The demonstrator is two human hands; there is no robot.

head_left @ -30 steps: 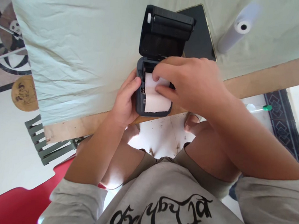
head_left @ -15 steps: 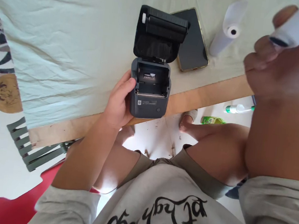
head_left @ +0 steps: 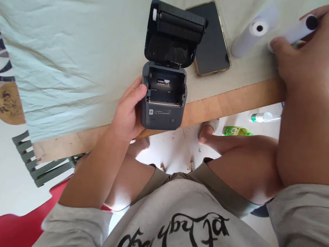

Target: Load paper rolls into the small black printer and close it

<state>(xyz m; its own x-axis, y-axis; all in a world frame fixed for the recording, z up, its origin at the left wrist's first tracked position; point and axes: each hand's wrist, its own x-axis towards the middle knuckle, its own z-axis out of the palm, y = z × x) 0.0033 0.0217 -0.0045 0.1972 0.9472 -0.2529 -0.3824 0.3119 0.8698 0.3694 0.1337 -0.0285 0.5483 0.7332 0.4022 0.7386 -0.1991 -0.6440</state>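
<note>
One phone (head_left: 213, 40) behind open printer (head_left: 163, 95)

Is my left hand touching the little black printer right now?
Touching. The head view shows the left hand wrapped against the side of the printer, thumb on its upper edge, with no gap.
</note>
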